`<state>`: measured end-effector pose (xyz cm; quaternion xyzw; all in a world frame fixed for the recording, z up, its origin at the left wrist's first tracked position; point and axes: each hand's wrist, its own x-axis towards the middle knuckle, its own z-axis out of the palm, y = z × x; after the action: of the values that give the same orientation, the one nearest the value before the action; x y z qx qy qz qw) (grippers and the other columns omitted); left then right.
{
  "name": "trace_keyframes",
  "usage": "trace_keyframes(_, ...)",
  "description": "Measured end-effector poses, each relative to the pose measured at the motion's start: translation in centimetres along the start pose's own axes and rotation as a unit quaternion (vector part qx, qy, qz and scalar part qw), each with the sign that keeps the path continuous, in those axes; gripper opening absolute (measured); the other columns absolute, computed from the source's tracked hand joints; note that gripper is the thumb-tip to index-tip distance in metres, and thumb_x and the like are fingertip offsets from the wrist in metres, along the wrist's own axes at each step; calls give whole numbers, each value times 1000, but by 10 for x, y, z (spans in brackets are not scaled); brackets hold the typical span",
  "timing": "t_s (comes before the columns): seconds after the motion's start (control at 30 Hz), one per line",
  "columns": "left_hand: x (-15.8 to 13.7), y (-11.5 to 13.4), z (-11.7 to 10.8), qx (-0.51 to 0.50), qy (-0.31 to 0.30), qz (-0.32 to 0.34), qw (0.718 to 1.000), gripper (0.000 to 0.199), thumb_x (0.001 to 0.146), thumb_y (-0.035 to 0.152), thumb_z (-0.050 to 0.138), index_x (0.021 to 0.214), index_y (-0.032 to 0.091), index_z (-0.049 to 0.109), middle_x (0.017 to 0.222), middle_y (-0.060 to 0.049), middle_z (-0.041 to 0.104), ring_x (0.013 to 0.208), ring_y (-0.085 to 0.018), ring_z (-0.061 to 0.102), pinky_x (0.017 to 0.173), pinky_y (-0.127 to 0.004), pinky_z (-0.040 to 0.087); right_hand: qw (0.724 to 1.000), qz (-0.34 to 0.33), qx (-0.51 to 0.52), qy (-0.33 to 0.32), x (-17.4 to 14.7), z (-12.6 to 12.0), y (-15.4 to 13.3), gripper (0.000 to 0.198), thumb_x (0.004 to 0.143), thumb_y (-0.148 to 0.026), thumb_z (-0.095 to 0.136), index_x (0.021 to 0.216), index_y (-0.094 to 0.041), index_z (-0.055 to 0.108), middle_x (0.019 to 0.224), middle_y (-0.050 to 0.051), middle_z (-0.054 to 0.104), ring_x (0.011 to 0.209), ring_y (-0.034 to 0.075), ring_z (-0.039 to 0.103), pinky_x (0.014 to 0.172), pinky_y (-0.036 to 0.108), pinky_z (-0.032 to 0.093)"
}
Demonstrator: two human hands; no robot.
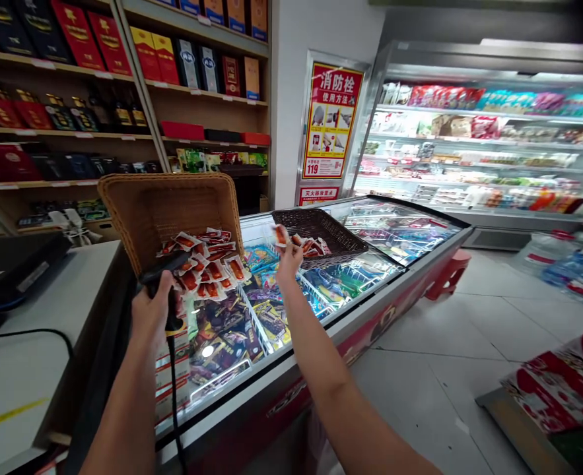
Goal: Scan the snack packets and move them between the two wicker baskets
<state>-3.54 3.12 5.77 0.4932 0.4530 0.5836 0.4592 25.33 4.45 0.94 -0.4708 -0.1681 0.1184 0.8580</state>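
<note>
My left hand [151,305] is closed round the grip of a black handheld barcode scanner [165,269], whose cable [173,396] hangs down. Just beyond it, a tan wicker basket [172,181] stands tilted, with several small clear-wrapped snack packets [214,272] with reddish-brown contents heaped at its opening and on the freezer glass. My right hand [289,258] pinches one such snack packet [280,235], slightly blurred, at the left edge of a dark brown woven basket [343,231]. More packets [313,247] lie in that dark basket.
Both baskets rest on a glass-topped chest freezer [222,336] full of frozen goods. A counter [18,369] with a dark device [18,267] is at left. Behind are box-filled shelves [88,132] and a refrigerated display [469,158]. A red stool [447,274] and water bottles [543,254] stand at right.
</note>
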Motion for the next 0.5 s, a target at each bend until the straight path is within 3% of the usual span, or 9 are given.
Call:
trace_keyframes(0.1,7,9,-15,-68,44,-40,996,50,77,65,76,82,21,53,53,5,52,43,-12,48,40,-25,40,997,-36,73,9,9,-5,0,31,94,-54,49,98,-25,43,100,7,63,93,17,70,85,35,59)
trace_keyframes(0.17,11,12,-24,-98,73,-46,991,50,80,67,72,84,21,54,53,5,51,44,-13,50,40,-26,41,996,-28,78,-29,2,-3,5,30,90,-50,55,102,-24,46,104,7,62,95,17,69,88,36,58)
trace_keyframes(0.27,13,12,-31,-117,85,-56,988,54,76,72,72,82,21,55,55,4,51,42,-12,47,37,-27,38,989,-27,-59,-133,-26,5,19,26,87,-45,59,99,-22,57,102,6,64,93,18,67,89,37,56)
trace_keyframes(0.33,12,11,-31,-126,87,-57,986,56,73,73,74,83,22,54,57,4,52,42,-11,46,37,-26,37,955,-67,-205,-206,-48,10,29,22,84,-42,65,84,-21,63,95,6,66,97,22,64,96,41,53)
trace_keyframes(0.4,9,11,-27,-138,83,-58,985,58,69,73,77,83,23,51,57,5,52,44,-12,51,39,-25,38,903,-113,-325,-256,-68,15,37,26,81,-39,71,67,-21,62,86,8,65,103,26,61,102,45,47)
trace_keyframes(0.5,4,12,-21,-152,67,-64,984,63,61,72,83,81,23,49,57,5,52,47,-13,55,40,-24,39,850,-148,-417,-284,-86,23,46,35,81,-38,75,55,-21,59,81,11,64,109,31,58,105,49,43)
